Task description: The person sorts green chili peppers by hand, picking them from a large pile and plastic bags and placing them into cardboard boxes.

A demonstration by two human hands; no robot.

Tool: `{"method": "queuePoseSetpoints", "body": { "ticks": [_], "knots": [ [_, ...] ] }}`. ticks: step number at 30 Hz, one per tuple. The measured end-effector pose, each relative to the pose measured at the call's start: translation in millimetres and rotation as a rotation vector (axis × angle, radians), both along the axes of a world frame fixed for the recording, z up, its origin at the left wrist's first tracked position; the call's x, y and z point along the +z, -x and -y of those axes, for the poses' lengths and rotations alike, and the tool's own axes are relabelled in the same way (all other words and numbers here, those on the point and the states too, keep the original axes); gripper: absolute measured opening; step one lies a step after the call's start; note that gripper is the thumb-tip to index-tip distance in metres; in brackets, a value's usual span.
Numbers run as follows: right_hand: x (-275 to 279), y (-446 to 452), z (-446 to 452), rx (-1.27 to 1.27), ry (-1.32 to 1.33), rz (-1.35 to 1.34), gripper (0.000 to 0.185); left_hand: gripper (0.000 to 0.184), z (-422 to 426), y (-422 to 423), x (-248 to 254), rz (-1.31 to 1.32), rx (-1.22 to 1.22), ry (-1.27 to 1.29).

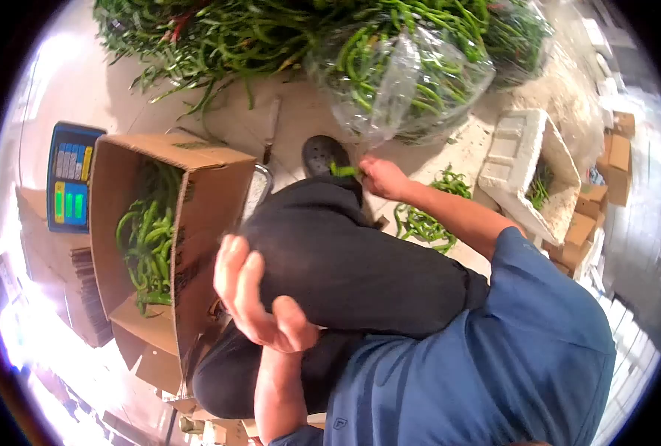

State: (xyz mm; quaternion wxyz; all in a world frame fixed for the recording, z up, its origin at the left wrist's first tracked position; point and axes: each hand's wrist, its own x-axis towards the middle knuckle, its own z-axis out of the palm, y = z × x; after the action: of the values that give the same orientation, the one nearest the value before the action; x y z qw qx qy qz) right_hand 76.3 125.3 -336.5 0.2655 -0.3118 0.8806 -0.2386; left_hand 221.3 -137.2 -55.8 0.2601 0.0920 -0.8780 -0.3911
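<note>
My left hand [267,297] hangs in the air over my bent leg, fingers loosely curled and apart, with nothing in it. Beside it stands an open cardboard box [215,212] turned toward me, with green chili peppers [150,249] inside. My right hand [382,178] is closed beyond my knee, and a short green chili pepper [343,170] pokes out from its fingers above my dark shoe [323,152]. Just past that hand bulges a clear plastic bag [394,89] of long green chili peppers. I cannot tell whether the hand touches the bag.
A large heap of green chili peppers [234,37] lies along the far side. Loose peppers [431,223] are on the floor by my right forearm, near a white foam box [513,160]. A knife-like tool [272,130] lies on the floor. A scale display [72,177] stands at the left.
</note>
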Motion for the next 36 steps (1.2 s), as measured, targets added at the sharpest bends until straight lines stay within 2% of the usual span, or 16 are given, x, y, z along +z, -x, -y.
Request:
{"method": "queuePoseSetpoints", "body": {
  "ticks": [1,3,5,7,9,15,21,26,29,33,36],
  "knots": [
    [18,-12,-13,-0.016,0.108,0.010,0.015,0.052,-2,-3,-1,0.031,-0.005,-0.020],
    [51,-29,-41,-0.197,0.139,0.134,0.023,0.053,-8,-3,2,0.053,0.044,-0.003],
    [85,-29,-64,-0.778,0.260,0.730,0.022,0.054,-15,-1,4,0.050,0.083,0.015],
    [104,-21,-96,-1.055,0.504,1.000,0.019,0.055,-23,3,5,-0.006,0.106,-0.049],
    [119,-16,-124,-1.150,0.732,1.173,0.018,0.054,-29,6,5,-0.023,0.116,-0.040],
    [158,-1,-151,-1.141,0.914,1.181,0.018,0.052,-41,15,9,-0.036,0.099,-0.041],
    [186,27,-111,-0.955,1.004,1.106,0.027,0.051,-44,17,11,-0.033,0.100,0.015],
    [229,67,-9,-0.708,1.062,1.059,0.031,0.049,-37,19,14,-0.079,0.046,0.072],
    [278,78,80,-0.623,1.122,1.067,0.025,0.048,-31,11,12,-0.082,0.068,0.031],
    [343,49,187,-0.352,1.070,1.199,0.026,0.047,-23,3,9,-0.090,0.075,0.016],
    [355,26,233,-0.294,0.896,1.339,0.037,0.048,-20,1,12,-0.054,0.064,-0.001]
  ]
}}
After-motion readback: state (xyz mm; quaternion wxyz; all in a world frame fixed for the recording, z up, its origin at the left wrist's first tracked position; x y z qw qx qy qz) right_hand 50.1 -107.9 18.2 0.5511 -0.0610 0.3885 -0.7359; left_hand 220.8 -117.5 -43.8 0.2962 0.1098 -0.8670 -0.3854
